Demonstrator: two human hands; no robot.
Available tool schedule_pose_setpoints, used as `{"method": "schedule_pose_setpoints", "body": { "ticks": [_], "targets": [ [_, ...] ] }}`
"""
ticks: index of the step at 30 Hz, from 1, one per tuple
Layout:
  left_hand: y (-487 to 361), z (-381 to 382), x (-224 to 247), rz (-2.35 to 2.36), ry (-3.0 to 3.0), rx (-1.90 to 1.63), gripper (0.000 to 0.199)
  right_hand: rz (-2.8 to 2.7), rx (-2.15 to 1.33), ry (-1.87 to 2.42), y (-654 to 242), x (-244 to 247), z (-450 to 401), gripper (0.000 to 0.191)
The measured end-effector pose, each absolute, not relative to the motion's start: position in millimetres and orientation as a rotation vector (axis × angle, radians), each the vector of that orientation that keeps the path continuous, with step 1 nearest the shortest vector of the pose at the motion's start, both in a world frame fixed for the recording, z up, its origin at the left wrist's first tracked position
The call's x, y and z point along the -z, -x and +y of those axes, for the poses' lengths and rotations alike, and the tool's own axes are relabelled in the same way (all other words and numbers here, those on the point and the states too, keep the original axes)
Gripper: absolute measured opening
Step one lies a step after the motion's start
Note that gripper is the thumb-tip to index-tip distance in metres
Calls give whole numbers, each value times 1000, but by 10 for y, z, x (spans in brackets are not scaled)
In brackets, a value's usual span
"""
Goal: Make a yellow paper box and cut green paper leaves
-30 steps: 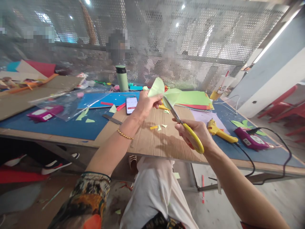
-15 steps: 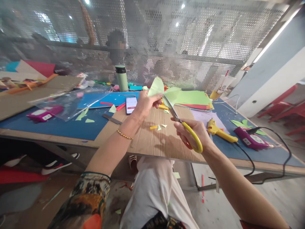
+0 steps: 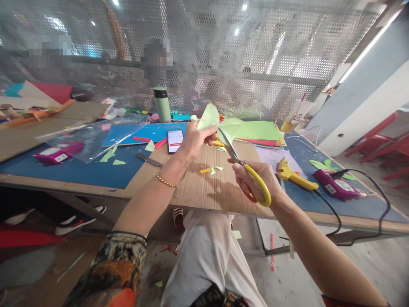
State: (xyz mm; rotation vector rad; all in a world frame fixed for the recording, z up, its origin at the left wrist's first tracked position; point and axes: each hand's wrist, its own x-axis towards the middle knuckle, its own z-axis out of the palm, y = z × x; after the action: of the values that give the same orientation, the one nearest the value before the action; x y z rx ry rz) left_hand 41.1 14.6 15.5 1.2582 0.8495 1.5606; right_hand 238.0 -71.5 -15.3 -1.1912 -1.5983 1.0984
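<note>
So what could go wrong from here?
1. The scissors have their blades in the pale green paper near the left hand's fingertips; a slip might nick a finger.
2. The glue gun's black cord hangs over the blue tabletop's front edge near the right forearm; it could snag.
3. The drink cup stands beside the green paper sheets; a knock could wet them.

Gold bracelet (image 3: 165, 182), patterned sleeve (image 3: 119, 260), pale trousers (image 3: 204, 251)

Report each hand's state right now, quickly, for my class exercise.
Left hand: closed, pinching light green paper.
Right hand: closed around scissors.
</note>
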Motion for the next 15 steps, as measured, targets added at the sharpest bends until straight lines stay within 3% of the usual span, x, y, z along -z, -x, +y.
{"method": "schedule_pose_setpoints", "body": {
  "ticks": [15],
  "targets": [
    [-424, 128, -165, 861, -1260, -1546, 23, -1635, -1070, 1185, -2374, 162, -716, 73]
  ]
}}
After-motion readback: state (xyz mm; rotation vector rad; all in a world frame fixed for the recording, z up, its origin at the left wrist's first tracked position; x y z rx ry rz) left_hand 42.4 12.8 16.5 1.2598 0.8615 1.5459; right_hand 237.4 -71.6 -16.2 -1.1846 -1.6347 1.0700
